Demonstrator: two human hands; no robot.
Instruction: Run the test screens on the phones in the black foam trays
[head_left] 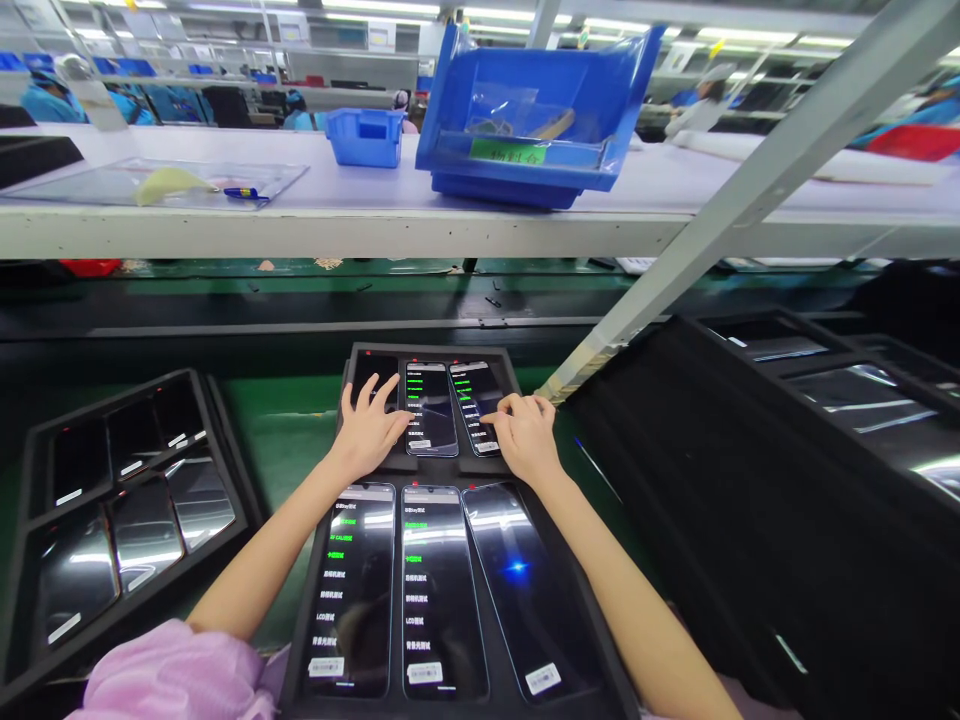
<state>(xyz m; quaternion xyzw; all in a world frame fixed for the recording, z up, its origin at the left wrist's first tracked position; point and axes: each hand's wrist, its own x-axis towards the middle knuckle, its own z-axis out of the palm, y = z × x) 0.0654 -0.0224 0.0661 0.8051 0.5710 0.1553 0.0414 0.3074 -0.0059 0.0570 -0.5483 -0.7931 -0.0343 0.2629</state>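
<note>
A black foam tray (442, 474) holds several phones in two rows. Over the back row, my left hand (367, 428) has its fingers spread, its thumb side at the back middle phone (433, 410); it partly covers the back left phone. My right hand (527, 432) is bent, with a fingertip at the left edge of the back right phone (480, 400); nothing is held in it. Text lists show on both back phones, and on the front left phone (352, 590) and front middle phone (444, 600). The front right phone (525, 590) lies tilted with a dark screen and a blue glow.
Left stands another tray (208, 400) of dark phones; right, large black trays (675, 480) with more. A slanted metal post (720, 225) rises behind my right hand. The shelf (337, 236) bears a large blue bin (540, 120) and a small one (365, 138). People work beyond.
</note>
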